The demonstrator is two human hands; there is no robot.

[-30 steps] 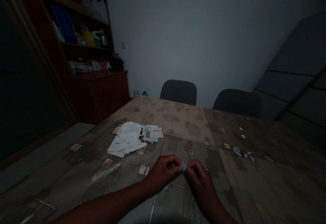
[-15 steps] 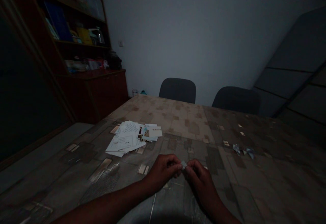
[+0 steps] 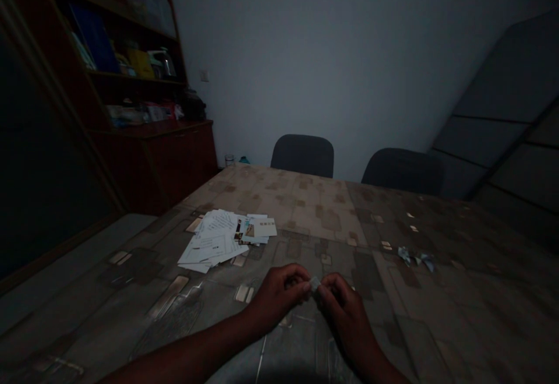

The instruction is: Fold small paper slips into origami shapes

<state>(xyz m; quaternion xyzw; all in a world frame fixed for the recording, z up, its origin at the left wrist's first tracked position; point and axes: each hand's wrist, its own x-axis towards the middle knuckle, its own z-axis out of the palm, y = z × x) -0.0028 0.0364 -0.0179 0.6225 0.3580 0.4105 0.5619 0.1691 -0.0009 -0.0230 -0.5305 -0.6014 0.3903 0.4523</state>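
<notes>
Between my two hands is a small folded piece of paper [image 3: 315, 282], pale and only partly visible. My left hand [image 3: 282, 291] pinches its left side between thumb and forefinger. From the other side, the fingertips of my right hand [image 3: 343, 299] close on it too. Both hands are held low over the near middle of the table [image 3: 305, 197]. Ahead and to the left lies a loose pile of printed papers and cards [image 3: 213, 244]. Off to the right, small folded paper pieces [image 3: 414, 259] rest on the patterned tablecloth.
Two dark chairs, one at centre [image 3: 302, 155] and one further right [image 3: 402, 169], stand at the table's far edge. A reddish wooden cabinet [image 3: 174, 159] with filled shelves is at the left. The room is dim.
The view has shifted slightly, so the surroundings sit a little further left. Both hands keep their pinch on the small paper, with barely any movement.
</notes>
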